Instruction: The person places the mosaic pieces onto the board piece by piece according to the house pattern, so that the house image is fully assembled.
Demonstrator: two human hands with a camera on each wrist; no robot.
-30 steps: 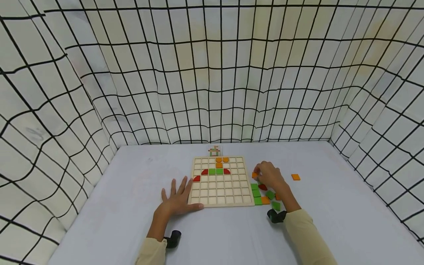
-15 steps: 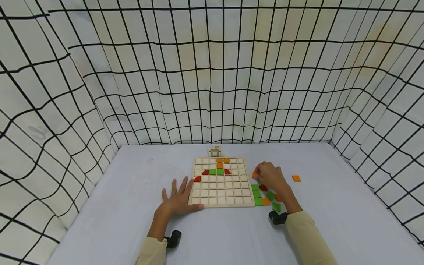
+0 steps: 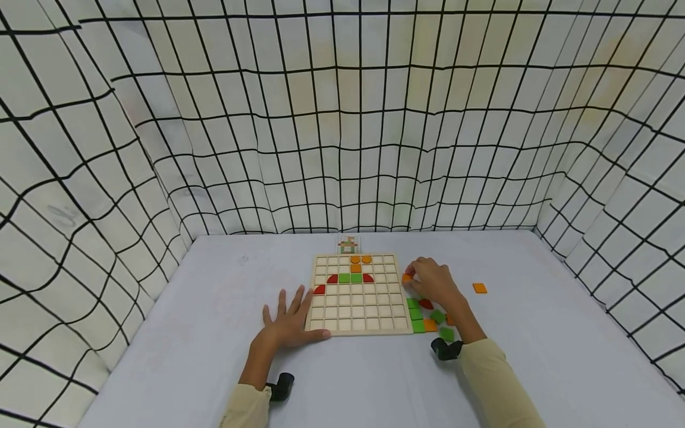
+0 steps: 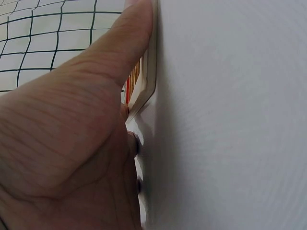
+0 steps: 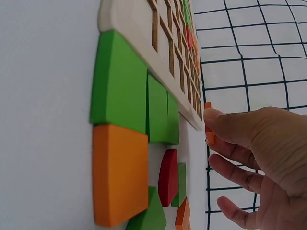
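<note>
Held piece: an orange tile (image 3: pixel 407 277), just beyond the right edge of the board (image 3: pixel 357 307) towards its far corner; I cannot tell whether they touch. On my feed the right hand (image 3: pixel 435 282) pinches it between thumb and forefinger, the other fingers loosely bent.

Step in hand, my reading: a tile being brought to the grid. Next move, as I judge it, calls for squaring the tile over one cell and lowering it flat, leaving neighbours undisturbed.

Count on board: two orange discs (image 3: pixel 355 260), one orange square (image 3: pixel 355 268), two green squares (image 3: pixel 345 278), three red pieces (image 3: pixel 368 278).

Count off board, right side: at least five loose green tiles (image 3: pixel 415 315), three against the board's right edge; one red petal (image 3: pixel 426 304); three loose orange tiles (image 3: pixel 430 325), one well out towards the tabletop's (image 3: pixel 535 333) right edge. The hand may hide more.

Left hand (image 3: pixel 289 326): fingers straight and spread, gripping nothing, at the board's near-left corner, thumb along the near edge.

One picture card (image 3: pixel 349 244) beyond the board's far edge.
</note>
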